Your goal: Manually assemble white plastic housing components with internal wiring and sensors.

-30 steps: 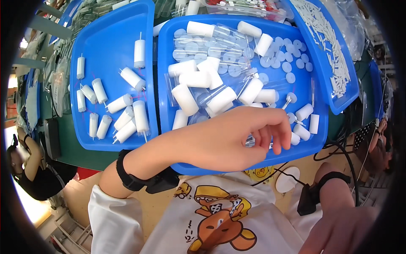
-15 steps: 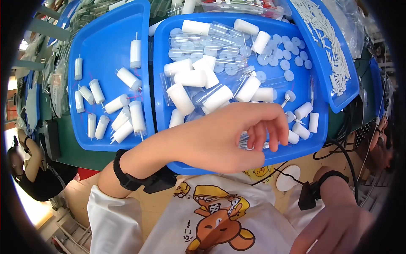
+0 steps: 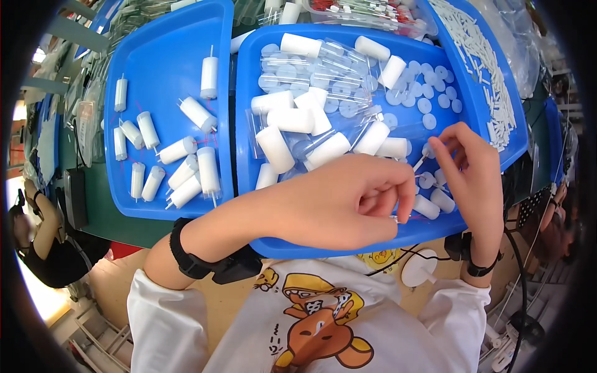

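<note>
My left hand (image 3: 339, 202) is over the front of the wide blue tray (image 3: 348, 247), fingers curled toward the thumb. A tiny bright bit shows at its fingertips; what it is I cannot make out. My right hand (image 3: 476, 171) reaches into the tray's right side, thumb and fingers bent but apart. Its fingertips are beside a small translucent disc with a white stem (image 3: 421, 163). Short white cylinders (image 3: 425, 207) lie just below, partly hidden by the hand. Larger white foam-like cylinders (image 3: 275, 149), clear tubes (image 3: 339, 62) and loose pale discs (image 3: 418, 87) fill the rest.
A second blue tray (image 3: 165, 68) at left holds several white cylinders with pins and thin red wires. At far right, another blue tray (image 3: 513, 140) carries many small white tubes (image 3: 491, 93). A clear box (image 3: 373, 15) stands behind. Black cables run near the right front edge.
My right hand has risen from the lower right into the wide tray, next to the stemmed disc. My left hand stays in nearly the same place, its fingers curled tighter.
</note>
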### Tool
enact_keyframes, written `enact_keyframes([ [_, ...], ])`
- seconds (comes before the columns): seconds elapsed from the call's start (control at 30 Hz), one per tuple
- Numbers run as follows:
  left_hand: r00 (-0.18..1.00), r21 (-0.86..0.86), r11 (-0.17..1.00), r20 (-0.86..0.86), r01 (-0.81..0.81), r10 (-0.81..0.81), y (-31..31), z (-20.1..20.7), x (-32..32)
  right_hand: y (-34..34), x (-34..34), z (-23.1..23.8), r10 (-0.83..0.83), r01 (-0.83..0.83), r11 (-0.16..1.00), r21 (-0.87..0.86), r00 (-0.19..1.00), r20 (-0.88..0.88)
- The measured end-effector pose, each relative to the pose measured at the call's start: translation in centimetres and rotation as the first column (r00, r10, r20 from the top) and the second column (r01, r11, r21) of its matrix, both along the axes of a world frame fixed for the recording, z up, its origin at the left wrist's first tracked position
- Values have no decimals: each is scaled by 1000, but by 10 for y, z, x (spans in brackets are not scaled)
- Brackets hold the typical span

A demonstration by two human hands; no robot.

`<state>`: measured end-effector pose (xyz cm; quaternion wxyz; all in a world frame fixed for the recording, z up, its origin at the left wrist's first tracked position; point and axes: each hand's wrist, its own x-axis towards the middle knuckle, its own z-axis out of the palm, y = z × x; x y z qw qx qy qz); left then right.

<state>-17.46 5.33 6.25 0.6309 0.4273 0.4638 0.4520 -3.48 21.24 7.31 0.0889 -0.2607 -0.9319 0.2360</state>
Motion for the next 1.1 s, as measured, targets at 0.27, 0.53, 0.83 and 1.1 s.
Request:
enact_keyframes([
  [0.27,996,-11,1000,91,10,-9,-1,-2,1,0,-1,-11,47,-53,998,44,992,117],
  [0.53,970,-103,992,220,-78,99,-1,-7,2,-5,-6,-1,-114,82,976,-203,982,-150],
  [0.83,984,-30,999,172,45,-39,0,-6,1,-13,-11,3,-9,-150,824,-546,961,-278],
  [1.1,946,65,954,130,292,-298,-3,-9,0,-12,-15,10,173,-246,755,-608,969,-176],
])
